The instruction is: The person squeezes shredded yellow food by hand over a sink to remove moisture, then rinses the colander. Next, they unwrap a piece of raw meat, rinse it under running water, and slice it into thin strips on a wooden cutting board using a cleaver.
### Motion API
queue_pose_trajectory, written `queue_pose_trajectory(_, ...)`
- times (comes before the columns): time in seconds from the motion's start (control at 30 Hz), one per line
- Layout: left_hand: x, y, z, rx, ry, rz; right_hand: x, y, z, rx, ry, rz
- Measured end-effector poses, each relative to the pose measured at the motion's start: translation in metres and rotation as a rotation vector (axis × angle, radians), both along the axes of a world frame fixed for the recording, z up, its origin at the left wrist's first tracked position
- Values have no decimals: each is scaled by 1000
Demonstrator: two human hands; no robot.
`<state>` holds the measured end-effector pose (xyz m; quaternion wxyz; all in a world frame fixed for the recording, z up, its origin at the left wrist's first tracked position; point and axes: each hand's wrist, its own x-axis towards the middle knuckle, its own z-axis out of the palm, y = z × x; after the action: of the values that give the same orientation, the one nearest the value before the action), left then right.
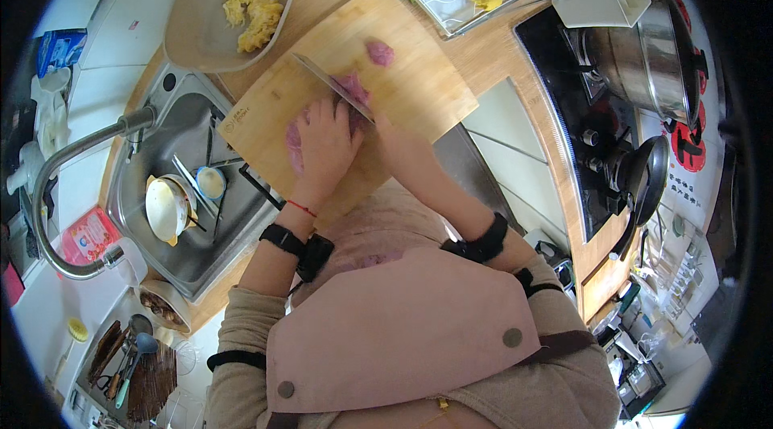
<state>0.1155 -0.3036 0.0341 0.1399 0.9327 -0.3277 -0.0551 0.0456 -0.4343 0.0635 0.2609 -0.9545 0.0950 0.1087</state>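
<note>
A piece of raw meat [294,145] lies on a wooden cutting board [423,48], mostly covered by my left hand [326,142], which presses it down with spread fingers. My right hand [395,142] grips a kitchen knife [323,75]; its handle is hidden in the fist. The blade stands on edge beside my left fingertips and points to the far left. Against the blade's far side rests a cut piece of meat [354,88]. Another small meat piece [380,52] sits apart, farther up the board.
Left of the board is a steel sink [241,211] with bowls [166,208] and a curved faucet [45,187]. A plastic basin [193,24] with yellow food [259,24] stands behind. At right, a cooktop [543,78] bears a steel pot [646,66] and a frying pan [649,184]. A dish rack [513,12] is at the back.
</note>
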Motion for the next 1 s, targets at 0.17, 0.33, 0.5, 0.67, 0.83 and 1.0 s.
queue_pose_trajectory(0.17, -2, 0, -1, -13, -44, -50, 22, 2, -21, 61, 3, -13)
queue_pose_trajectory(0.33, 6, 1, 2, 71, -7, -46, 3, -13, -24, 105, -149, 13)
queue_pose_trajectory(0.5, 7, 0, 4, 113, 19, -55, -39, -20, -14, 40, -297, -45)
queue_pose_trajectory(0.67, -2, 3, 7, 112, -59, -285, 3, -7, -24, 49, -102, -22)
queue_pose_trajectory(0.83, -4, 15, 4, -7, -61, -239, 20, -24, -28, -26, -186, -160)
queue_pose_trajectory(1.0, -7, 33, 2, -114, -34, -188, 3, -45, -2, 68, -378, -197)
